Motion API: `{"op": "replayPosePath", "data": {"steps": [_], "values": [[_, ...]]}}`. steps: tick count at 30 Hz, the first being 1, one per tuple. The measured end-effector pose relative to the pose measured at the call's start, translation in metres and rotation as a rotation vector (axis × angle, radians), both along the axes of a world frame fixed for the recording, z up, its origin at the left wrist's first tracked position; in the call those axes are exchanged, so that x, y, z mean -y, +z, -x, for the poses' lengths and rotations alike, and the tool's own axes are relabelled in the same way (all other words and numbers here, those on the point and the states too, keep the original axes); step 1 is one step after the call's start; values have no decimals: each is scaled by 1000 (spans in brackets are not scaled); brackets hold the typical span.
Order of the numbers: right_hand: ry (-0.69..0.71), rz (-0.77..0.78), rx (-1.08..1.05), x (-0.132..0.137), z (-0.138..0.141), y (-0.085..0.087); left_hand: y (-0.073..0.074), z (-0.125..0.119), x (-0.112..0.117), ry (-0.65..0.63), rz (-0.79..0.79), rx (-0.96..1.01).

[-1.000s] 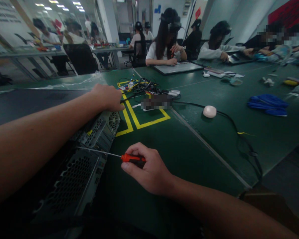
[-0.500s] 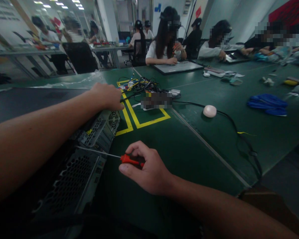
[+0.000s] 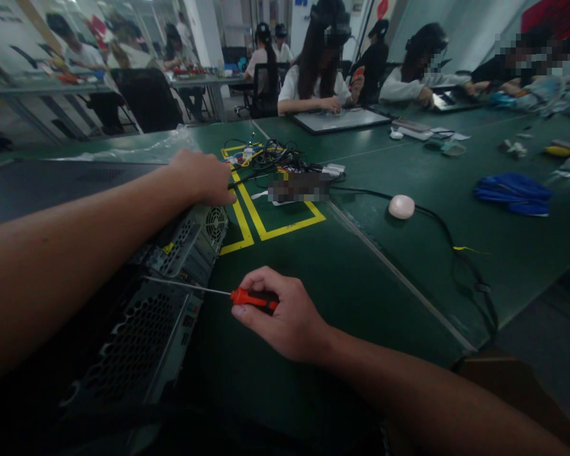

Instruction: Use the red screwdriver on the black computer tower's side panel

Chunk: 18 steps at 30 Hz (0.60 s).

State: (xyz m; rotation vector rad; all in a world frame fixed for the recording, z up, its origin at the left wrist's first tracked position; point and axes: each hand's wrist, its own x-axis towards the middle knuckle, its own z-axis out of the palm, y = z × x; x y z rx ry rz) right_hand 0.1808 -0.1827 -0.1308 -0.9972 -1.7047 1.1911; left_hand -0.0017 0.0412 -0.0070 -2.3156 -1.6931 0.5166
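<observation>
A desktop computer case lies at the left, its vented rear panel and fan grille facing the table. My left hand is curled over the far upper corner of the case, with most fingertips hidden. In my right hand is a screwdriver with a red and black handle, held between thumb and fingers. Its long thin shaft runs left into the inner area of the case beside the rear panel. Shadow and my left forearm hide where the tip meets the case.
Beyond the case lies a tangle of cables near yellow tape on the green table. A pale computer mouse, a black cable and a folded blue cloth lie to the right. Co-workers sit across the table.
The fingers of my right hand have shifted around the screwdriver, and more of its handle shows. My left hand stays at the case corner. The view has tilted slightly.
</observation>
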Motion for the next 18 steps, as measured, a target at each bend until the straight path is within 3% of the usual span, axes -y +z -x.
{"op": "replayPosePath", "data": {"steps": [5, 9, 18], "values": [[-19, -50, -4, -2, -1, -1, 5, -4, 8, -18, 24, -62], [-15, -73, -7, -4, -2, -1, 10, -10, 21, -109, 66, -146], [-31, -92, 4, -3, -4, -1, 15, -9, 23, -80, 59, -168]]}}
